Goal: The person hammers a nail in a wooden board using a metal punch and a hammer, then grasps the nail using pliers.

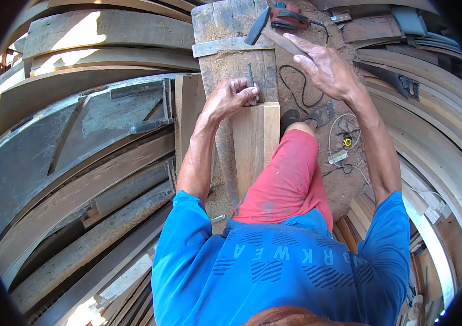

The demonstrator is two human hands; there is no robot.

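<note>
My left hand (231, 98) pinches a thin dark metal rod (250, 75), which stands roughly upright at the far end of a light wooden beam (250, 144). Whether its lower tip touches the wood I cannot tell. In my right hand (326, 68) is the wooden handle of a hammer (259, 27); its dark head is raised beyond the rod, over the worn plank bench (225, 22). The fingers of my right hand are partly stretched along the handle, with the thumb beside it. My leg in red shorts rests against the beam's right side.
A red power tool (289, 16) lies beyond the hammer, its black cable (296, 89) looping on the dusty ground. Stacked boards (95, 32) fill the left side, and more planks (421, 92) line the right. A yellow item (347, 142) and a white power strip (338, 157) lie right of my leg.
</note>
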